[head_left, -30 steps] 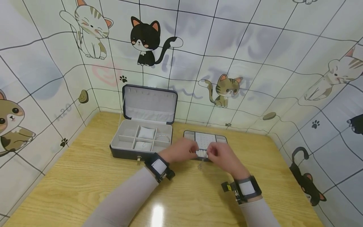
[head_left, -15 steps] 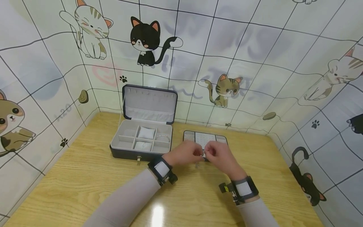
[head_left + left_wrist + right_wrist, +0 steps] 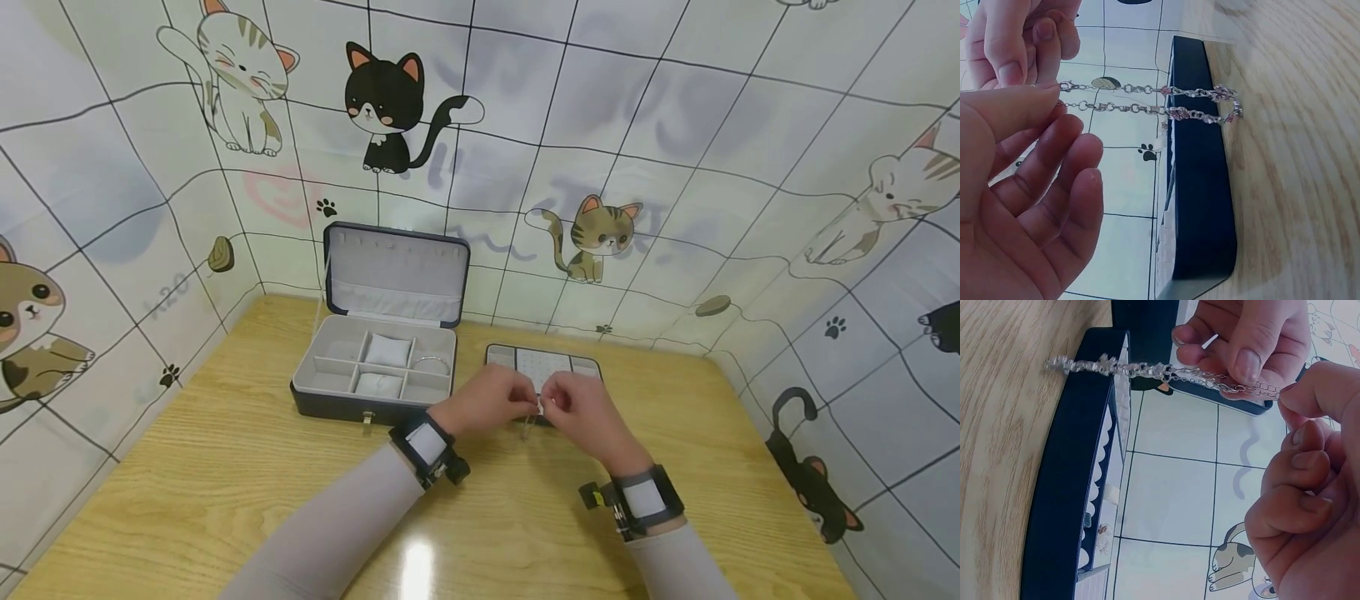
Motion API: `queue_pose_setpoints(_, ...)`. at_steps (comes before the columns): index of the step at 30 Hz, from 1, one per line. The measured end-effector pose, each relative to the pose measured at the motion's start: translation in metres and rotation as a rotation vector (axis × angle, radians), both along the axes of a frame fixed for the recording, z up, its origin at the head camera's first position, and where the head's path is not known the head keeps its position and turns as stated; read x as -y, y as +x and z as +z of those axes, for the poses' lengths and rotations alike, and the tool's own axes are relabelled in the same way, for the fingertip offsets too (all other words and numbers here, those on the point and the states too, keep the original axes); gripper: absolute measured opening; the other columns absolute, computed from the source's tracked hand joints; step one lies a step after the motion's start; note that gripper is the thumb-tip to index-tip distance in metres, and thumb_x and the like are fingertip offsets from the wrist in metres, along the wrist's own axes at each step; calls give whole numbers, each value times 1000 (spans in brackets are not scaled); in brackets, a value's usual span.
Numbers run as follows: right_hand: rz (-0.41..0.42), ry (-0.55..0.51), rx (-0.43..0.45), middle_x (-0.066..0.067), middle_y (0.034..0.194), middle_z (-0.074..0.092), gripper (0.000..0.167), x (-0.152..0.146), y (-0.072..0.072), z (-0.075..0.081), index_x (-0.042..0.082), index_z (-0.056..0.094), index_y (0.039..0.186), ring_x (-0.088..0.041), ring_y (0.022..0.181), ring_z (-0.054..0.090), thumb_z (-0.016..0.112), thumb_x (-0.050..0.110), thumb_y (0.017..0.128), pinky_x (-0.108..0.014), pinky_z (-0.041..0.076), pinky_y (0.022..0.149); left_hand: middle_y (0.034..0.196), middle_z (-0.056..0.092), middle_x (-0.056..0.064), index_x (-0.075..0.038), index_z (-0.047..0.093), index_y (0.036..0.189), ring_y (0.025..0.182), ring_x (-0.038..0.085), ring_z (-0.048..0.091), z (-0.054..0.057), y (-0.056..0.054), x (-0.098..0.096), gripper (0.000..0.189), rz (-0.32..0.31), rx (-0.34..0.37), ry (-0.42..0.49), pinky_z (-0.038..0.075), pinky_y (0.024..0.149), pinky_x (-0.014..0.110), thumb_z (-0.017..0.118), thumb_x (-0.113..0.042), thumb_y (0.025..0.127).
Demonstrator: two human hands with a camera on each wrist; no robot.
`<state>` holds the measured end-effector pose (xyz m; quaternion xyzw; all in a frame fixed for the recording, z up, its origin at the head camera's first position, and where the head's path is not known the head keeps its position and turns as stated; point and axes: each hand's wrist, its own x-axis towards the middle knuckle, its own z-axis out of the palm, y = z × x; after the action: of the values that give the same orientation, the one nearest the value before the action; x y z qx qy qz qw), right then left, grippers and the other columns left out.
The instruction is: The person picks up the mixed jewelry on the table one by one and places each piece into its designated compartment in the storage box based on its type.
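Both hands are raised in front of a jewelry tray [image 3: 542,367], fingertips nearly together. My left hand [image 3: 487,402] pinches one end of a silver bracelet [image 3: 1179,112] with pink beads, between thumb and index finger; the other fingers are loosely bent. My right hand [image 3: 596,421] pinches the thin chain end, its remaining fingers curled in. A small clasp [image 3: 1067,85] shows at the left thumb tip. From the fingers the bracelet hangs in a loop, close to the tray's dark front side [image 3: 1063,487]. The fingertips partly hide both ends.
Left of the tray stands an open dark jewelry box [image 3: 337,406], lid [image 3: 397,271] upright. Its compartments hold two white cushions [image 3: 388,351] and a thin bangle [image 3: 431,360]. Small earrings [image 3: 1104,534] sit on the tray. A cat-print wall covering [image 3: 495,125] rises behind the wooden table [image 3: 225,467].
My left hand has shifted right, and my right hand slightly left, so the fingertips are now closer together. The bracelet still hangs between them.
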<state>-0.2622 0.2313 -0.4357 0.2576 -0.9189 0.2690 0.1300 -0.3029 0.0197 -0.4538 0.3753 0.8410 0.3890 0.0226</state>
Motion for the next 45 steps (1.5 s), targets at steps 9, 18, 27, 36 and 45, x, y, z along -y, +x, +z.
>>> queue_pose_setpoints(9,-28,9,-6,8,70,52,14,1,1,2,17,66,86,-10,65,48,71,5,92,-25,44,62,80,70,-13,-16,81,93,79,6,59,6,-4,8,12,50,-21,9,51,73,23,73,-22,100)
queue_pose_setpoints(18,-50,-63,-18,7,67,48,12,3,3,2,16,70,90,-9,61,45,74,5,94,-25,41,60,79,68,-12,-20,78,88,75,5,59,11,0,6,11,136,-174,0,50,69,22,73,-21,98)
queue_pose_setpoints(27,-45,-125,-15,6,65,45,15,5,2,0,16,71,88,-8,58,43,72,2,94,-24,39,58,82,69,-8,-17,79,92,77,6,60,12,0,4,9,134,-229,27,50,72,22,72,-15,97)
queue_pose_setpoints(36,-43,-162,-8,6,65,45,16,6,0,-3,16,69,87,-7,57,42,72,2,93,-24,38,57,85,73,-6,-16,80,101,77,7,61,16,1,7,12,162,-224,38,52,73,23,71,-10,96)
queue_pose_setpoints(45,-84,-269,48,5,63,45,14,11,-1,-14,15,70,87,-10,59,44,74,4,93,-24,40,59,89,73,-4,-14,80,92,81,8,63,20,0,13,6,186,-213,45,53,72,22,77,-9,90)
